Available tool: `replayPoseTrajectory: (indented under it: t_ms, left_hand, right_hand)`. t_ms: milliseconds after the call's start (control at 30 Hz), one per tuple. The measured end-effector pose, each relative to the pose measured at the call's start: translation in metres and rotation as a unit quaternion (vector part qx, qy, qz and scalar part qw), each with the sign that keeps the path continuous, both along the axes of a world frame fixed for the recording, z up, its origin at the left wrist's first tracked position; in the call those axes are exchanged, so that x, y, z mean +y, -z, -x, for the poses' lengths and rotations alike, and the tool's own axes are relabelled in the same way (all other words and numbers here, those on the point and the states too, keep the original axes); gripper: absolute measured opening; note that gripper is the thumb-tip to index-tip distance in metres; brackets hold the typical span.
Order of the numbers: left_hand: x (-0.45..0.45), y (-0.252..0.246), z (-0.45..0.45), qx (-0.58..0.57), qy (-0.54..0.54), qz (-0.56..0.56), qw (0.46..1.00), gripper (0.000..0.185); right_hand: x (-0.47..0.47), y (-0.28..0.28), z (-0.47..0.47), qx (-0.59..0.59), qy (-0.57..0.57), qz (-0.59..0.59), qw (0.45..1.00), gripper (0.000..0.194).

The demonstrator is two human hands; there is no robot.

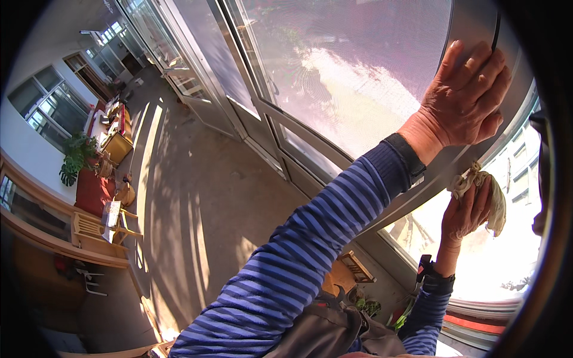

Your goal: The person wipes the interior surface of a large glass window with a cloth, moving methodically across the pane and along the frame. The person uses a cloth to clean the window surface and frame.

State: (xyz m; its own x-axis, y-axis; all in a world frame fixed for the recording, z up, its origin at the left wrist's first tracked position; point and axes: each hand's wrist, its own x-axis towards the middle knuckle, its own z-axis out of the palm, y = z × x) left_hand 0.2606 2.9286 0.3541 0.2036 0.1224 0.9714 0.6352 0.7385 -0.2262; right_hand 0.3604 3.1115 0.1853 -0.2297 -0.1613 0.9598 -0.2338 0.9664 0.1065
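Observation:
My left hand (470, 94) lies with its fingers spread on the grey metal window frame (472, 22), beside a screened pane (358, 89). It holds nothing. Lower down on the right, my right hand (468, 212) grips a crumpled, pale cloth (496, 203) in front of the bright window glass (492, 264). The cloth bunches above the fingers and hangs down beside them. Whether it touches the glass I cannot tell. A black band with a small device (424, 267) is on the right wrist. Both arms wear blue striped sleeves.
Below my arms are a wooden chair (353, 268) and potted plants (369, 306). Glazed metal door panels (250, 112) run along the room. Across the floor stand a wooden armchair (91, 228), a leafy plant (76, 154) and a cluttered yellow desk (117, 145).

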Motion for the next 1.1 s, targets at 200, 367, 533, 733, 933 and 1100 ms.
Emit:
replayPoseTrajectory:
  t_ms: [200,367,533,733,933,1100]
  left_hand:
    - [-0.003,-0.003,-0.006,0.003,-0.033,0.009,0.999,0.064]
    - [-0.005,-0.003,-0.009,-0.018,-0.032,0.024,0.999,0.067]
    - [-0.007,-0.006,-0.01,-0.015,-0.04,0.032,0.999,0.068]
    - [-0.006,-0.002,-0.006,-0.008,-0.051,0.033,0.998,0.068]
    - [-0.007,-0.011,-0.012,0.009,-0.047,0.029,0.998,0.069]
    - [-0.01,-0.005,-0.017,-0.06,-0.028,0.047,0.997,0.063]
  right_hand:
    - [0.026,0.065,-0.03,-0.096,-0.056,-0.115,0.987,0.04]
    - [0.073,0.054,-0.028,-0.054,-0.028,-0.061,0.996,0.034]
    - [0.151,0.004,-0.045,0.112,0.062,0.002,0.992,0.041]
    - [0.141,0.004,-0.046,0.128,0.107,0.049,0.985,0.048]
    - [0.074,0.06,-0.036,0.022,0.054,0.014,0.998,0.046]
    - [0.043,0.103,-0.053,-0.177,-0.029,-0.052,0.982,0.039]
